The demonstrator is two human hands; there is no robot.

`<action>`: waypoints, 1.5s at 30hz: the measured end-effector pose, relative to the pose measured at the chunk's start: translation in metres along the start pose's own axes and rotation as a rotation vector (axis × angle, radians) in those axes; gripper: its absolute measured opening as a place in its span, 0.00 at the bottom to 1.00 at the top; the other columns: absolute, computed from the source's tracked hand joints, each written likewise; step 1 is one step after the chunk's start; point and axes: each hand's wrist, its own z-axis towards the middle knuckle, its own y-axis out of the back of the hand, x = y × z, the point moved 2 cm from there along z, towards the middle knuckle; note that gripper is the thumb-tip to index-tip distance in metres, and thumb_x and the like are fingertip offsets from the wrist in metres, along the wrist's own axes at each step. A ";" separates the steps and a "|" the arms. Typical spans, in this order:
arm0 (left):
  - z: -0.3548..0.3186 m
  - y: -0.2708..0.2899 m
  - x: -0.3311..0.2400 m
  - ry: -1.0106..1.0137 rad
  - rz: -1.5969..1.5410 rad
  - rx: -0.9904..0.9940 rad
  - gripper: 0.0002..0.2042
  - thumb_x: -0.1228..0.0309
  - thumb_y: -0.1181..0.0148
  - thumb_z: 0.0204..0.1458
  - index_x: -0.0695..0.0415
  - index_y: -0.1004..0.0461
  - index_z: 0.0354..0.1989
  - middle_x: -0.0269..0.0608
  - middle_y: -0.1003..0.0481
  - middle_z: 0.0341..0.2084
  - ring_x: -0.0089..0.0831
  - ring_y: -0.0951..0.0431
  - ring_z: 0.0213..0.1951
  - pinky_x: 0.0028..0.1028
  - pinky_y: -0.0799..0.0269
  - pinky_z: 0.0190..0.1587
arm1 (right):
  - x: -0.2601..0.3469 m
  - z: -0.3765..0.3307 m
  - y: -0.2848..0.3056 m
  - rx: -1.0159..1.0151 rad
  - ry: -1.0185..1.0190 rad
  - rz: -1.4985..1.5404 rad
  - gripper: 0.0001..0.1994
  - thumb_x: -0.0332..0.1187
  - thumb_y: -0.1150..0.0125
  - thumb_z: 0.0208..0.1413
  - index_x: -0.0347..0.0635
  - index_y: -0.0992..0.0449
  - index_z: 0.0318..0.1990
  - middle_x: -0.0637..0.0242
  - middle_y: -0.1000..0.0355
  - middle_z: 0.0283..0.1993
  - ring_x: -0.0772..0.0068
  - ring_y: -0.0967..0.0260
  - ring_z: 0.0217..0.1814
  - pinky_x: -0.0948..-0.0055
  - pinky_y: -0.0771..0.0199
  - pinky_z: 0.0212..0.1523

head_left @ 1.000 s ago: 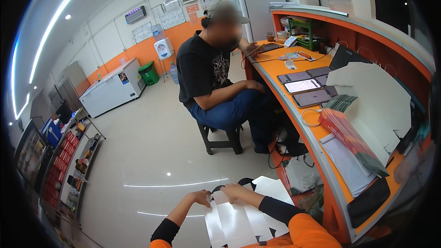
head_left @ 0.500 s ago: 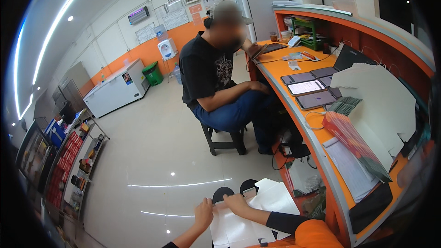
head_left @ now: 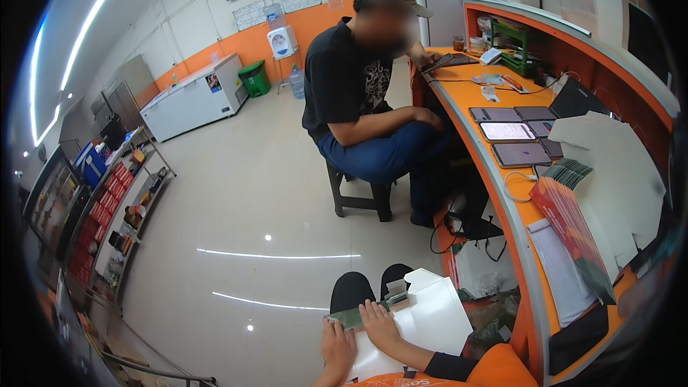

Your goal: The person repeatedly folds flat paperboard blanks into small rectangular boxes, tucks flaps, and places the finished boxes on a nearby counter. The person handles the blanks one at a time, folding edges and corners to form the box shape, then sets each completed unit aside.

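A white folding carton, partly unfolded, lies across my lap over my black-clad knees. Along its far edge a green flap is turned up, showing its outer side. My left hand has its fingers bent at the left end of this flap. Farther right, my right hand grips the same edge, fingertips over the green strip and thumb hidden. Small grey-white tabs stick up just beyond the right fingers. The underside of the carton is out of sight.
An orange counter runs along my right, bearing several phones, red printed cartons, papers and a large white cardboard sheet. A person sits on a black stool ahead. Shelves stand left.
The flap at the carton's far edge has turned over, now showing green. Both hands have shifted slightly, the right fingers now lying over it. The view has swung a little left.
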 end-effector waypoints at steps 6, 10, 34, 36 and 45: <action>-0.004 -0.002 0.004 -0.057 -0.007 0.010 0.21 0.68 0.42 0.45 0.73 0.33 0.44 0.66 0.34 0.45 0.58 0.32 0.49 0.42 0.34 0.50 | -0.001 -0.003 0.003 -0.085 0.018 -0.014 0.21 0.28 0.54 0.51 0.33 0.35 0.54 0.49 0.36 0.56 0.56 0.36 0.58 0.64 0.43 0.61; 0.040 0.004 0.023 0.028 0.035 0.250 0.22 0.62 0.40 0.44 0.65 0.31 0.45 0.56 0.31 0.44 0.51 0.27 0.44 0.40 0.31 0.45 | -0.016 0.030 0.014 0.182 -0.036 0.339 0.20 0.27 0.50 0.47 0.37 0.32 0.51 0.53 0.33 0.50 0.57 0.36 0.55 0.63 0.46 0.62; 0.059 -0.001 0.118 0.478 -0.782 0.367 0.16 0.63 0.37 0.48 0.66 0.23 0.37 0.39 0.24 0.22 0.23 0.25 0.22 0.22 0.31 0.22 | -0.094 -0.052 0.052 0.048 -0.916 0.601 0.45 0.34 0.37 0.45 0.32 0.63 0.64 0.38 0.53 0.61 0.39 0.46 0.59 0.55 0.43 0.58; 0.035 -0.006 0.115 0.557 -0.750 0.304 0.15 0.62 0.38 0.49 0.64 0.23 0.35 0.37 0.24 0.21 0.22 0.26 0.21 0.21 0.31 0.22 | -0.106 -0.053 0.026 -0.056 -0.812 0.716 0.46 0.31 0.38 0.45 0.31 0.67 0.65 0.35 0.58 0.63 0.37 0.47 0.61 0.56 0.43 0.59; -0.022 0.037 0.042 0.471 -0.357 0.808 0.30 0.57 0.34 0.43 0.69 0.32 0.48 0.47 0.24 0.26 0.36 0.23 0.26 0.30 0.26 0.32 | -0.179 -0.009 -0.037 -0.164 -0.672 1.055 0.38 0.30 0.34 0.41 0.28 0.47 0.60 0.42 0.43 0.60 0.49 0.44 0.63 0.63 0.45 0.62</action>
